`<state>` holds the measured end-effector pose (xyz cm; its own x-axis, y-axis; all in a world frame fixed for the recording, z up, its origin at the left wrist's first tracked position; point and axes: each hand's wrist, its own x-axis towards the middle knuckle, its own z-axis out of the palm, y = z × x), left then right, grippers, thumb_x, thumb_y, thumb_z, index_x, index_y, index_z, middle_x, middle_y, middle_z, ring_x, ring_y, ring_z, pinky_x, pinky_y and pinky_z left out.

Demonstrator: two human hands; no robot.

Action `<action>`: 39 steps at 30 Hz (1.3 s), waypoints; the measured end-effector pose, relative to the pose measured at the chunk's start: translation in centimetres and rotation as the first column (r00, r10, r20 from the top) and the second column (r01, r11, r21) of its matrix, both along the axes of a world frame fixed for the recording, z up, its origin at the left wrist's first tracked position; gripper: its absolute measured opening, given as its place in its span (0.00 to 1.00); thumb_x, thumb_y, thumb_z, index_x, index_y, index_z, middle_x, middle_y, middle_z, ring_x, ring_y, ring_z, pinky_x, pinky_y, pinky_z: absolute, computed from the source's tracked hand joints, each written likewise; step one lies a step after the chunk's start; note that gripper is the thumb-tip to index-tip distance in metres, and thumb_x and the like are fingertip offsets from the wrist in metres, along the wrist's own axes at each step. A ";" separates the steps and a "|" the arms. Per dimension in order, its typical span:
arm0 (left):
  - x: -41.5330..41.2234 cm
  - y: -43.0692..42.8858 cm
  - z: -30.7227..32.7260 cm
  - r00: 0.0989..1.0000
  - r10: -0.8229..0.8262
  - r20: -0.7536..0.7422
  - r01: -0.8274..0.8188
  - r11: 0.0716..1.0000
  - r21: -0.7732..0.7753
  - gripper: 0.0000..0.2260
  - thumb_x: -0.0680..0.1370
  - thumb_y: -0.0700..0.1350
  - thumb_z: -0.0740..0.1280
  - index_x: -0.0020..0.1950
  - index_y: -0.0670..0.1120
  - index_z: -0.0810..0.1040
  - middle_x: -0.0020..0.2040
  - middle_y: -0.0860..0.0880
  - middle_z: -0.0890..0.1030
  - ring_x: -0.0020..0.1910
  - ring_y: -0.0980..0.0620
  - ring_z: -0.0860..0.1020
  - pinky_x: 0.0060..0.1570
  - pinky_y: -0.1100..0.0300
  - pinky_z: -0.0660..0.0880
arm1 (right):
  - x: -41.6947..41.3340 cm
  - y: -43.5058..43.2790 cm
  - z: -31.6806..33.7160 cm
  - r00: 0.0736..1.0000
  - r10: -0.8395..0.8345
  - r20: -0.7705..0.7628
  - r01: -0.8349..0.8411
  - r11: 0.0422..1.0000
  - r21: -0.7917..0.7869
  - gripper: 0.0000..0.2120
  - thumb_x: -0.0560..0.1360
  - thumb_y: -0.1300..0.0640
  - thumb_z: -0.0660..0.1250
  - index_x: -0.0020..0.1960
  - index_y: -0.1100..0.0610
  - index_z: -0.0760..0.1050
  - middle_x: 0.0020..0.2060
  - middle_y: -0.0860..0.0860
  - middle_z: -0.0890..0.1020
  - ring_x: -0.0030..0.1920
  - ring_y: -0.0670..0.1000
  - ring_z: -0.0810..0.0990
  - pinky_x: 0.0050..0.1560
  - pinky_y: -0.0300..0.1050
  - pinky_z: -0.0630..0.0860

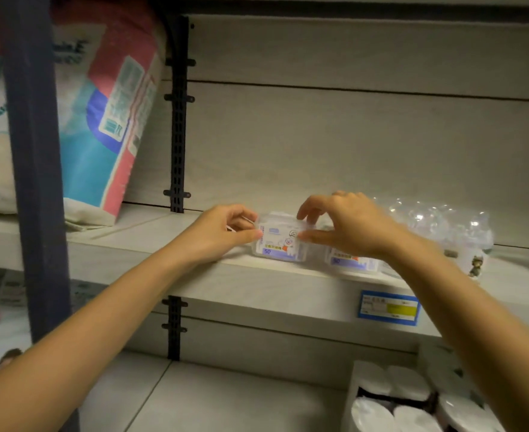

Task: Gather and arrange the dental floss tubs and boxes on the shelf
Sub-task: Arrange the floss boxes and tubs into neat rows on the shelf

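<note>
In the head view, a pale wood-grain shelf (194,275) is seen running across the middle of the frame. A small clear floss box (280,243), labelled in white and purple with a "50" at its lower left corner, is stood upright near the shelf's front edge.

The box is held from both sides. Its left end is pinched by the left hand (225,229), whose thumb is laid against the front face while the curled fingers are tucked behind the upper corner. Its right end is pinched by the right hand (341,224): the thumb is pressed along the front face and the bent fingers are hooked over the top edge. Whether the box is resting on the shelf or lifted just off it cannot be told.

A second floss box (352,263) of the same print is seen just beside the first, to its right, partly covered by the right wrist. Behind it a crumpled clear plastic bag (437,221) is laid on the shelf, and a small tub (475,265) bearing a cartoon figure is stood near the front edge, farther right.

A blue and yellow price tag (389,308) is fixed to the shelf's front lip. A large soft package (107,120) is leaned at the far left. White paper rolls (397,397) are stacked on the lower shelf.
</note>
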<state>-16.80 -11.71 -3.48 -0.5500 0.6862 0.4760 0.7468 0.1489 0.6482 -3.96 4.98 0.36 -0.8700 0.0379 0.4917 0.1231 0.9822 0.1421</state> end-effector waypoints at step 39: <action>26.0 18.6 -4.0 0.958 -0.134 -0.253 0.232 0.882 0.410 0.10 0.69 0.58 0.67 0.35 0.53 0.76 0.22 0.50 0.65 0.23 0.59 0.63 0.26 0.73 0.61 | 32.6 17.6 -7.2 0.794 -0.224 -0.565 -0.277 0.694 -0.665 0.12 0.72 0.57 0.67 0.33 0.57 0.67 0.28 0.50 0.73 0.29 0.46 0.70 0.32 0.36 0.70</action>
